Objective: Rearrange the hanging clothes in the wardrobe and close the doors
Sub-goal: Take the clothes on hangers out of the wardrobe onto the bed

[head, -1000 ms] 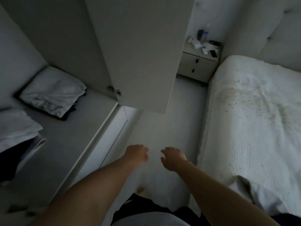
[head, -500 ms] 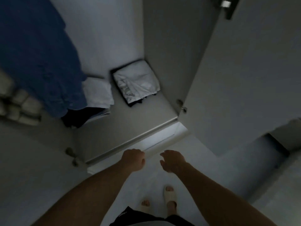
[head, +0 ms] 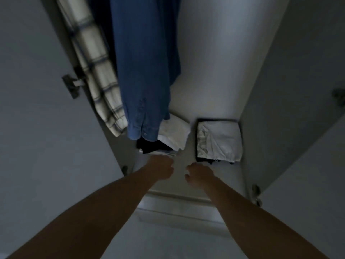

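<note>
Both hands have advanced into the wardrobe (head: 214, 53), left hand (head: 161, 168) and right hand (head: 199, 173) loosely curled, holding nothing, below the blue shirt (head: 143, 71), likely reaching to rearrange it

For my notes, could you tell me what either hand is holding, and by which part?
Nothing: the left hand and right hand are loosely curled and hold nothing.

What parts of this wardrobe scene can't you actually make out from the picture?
- Hangers and rail: cut off by the head view's top edge, above the blue shirt and checked shirt.
- Left folded pile: partly hidden behind the blue shirt.
- Left hand, right hand: fingers blurred, dim.
</note>
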